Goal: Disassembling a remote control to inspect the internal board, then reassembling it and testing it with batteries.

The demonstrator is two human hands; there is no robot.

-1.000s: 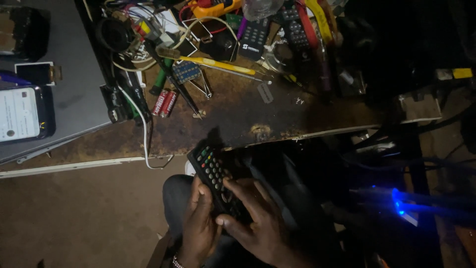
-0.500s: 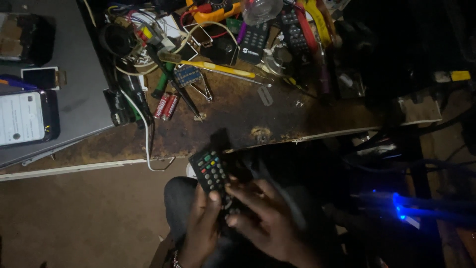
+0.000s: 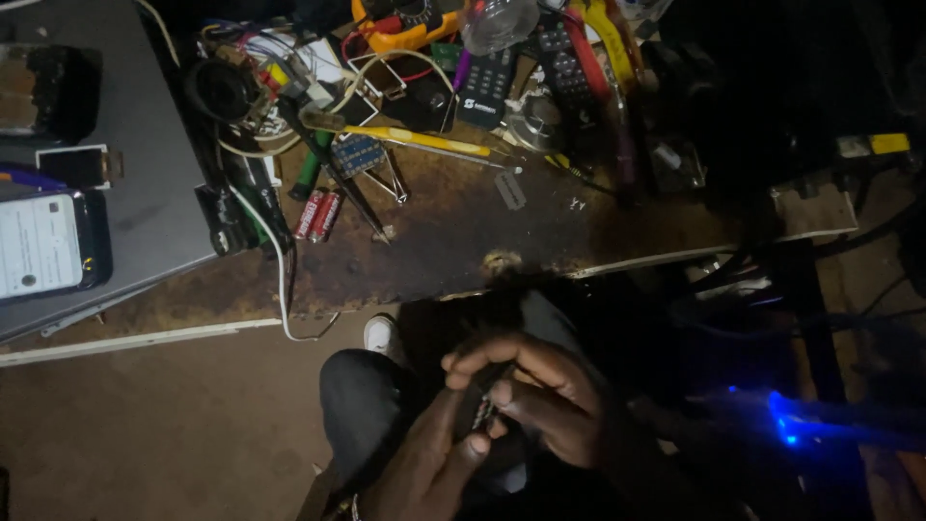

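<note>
**Remote turned edge-on between both hands**

We note a change: half a second ago the remote control [image 3: 485, 410] lay face-up with its button grid showing; now we see only a thin sliver of it, tipped on edge low over the lap. Our left hand [image 3: 434, 463] cups it from beneath, thumb pressed to its side. Our right hand [image 3: 540, 400] curls over the top, fingers pinching its upper edge. We judge the work has shifted from the face to the side or back.

The workbench [image 3: 434, 251] above is worn, brown and cluttered: two red batteries [image 3: 318, 214], a yellow-handled screwdriver [image 3: 424, 141], a second remote [image 3: 485, 87], a white cable [image 3: 282, 280]. A phone [image 3: 39, 243] rests on a grey panel. The room is dim; a blue light [image 3: 783, 417] glows at right.
</note>
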